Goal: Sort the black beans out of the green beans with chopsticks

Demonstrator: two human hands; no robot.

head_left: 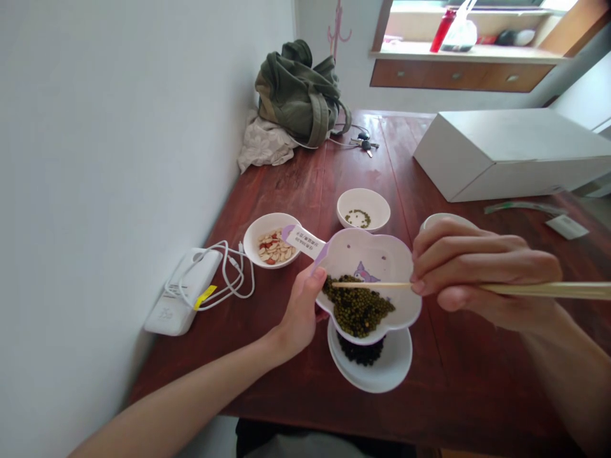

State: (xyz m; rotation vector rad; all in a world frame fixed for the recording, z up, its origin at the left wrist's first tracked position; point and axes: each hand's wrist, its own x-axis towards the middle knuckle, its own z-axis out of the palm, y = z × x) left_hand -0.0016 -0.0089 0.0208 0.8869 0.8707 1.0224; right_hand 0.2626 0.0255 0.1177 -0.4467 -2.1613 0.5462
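Note:
My left hand [298, 315] grips the left rim of a white flower-shaped bowl [382, 257] with a purple cartoon print, lifted and tilted toward me. Green mung beans [357, 306] are heaped in its low near side. My right hand [470, 273] is closed on wooden chopsticks [544, 290], whose tips reach left into the green beans. Directly below the lifted bowl sits a white bowl [386, 369] holding black beans [361, 351]. A paper tag [305, 242] sticks out from the flower bowl's left rim.
On the red-brown wooden table [267, 381] stand a bowl of peanuts [272, 240] and a bowl with a few green beans [363, 210]. A white power bank with cable [184, 289] lies left, a green bag [300, 92] and keys [363, 143] far back, a white box [506, 149] right.

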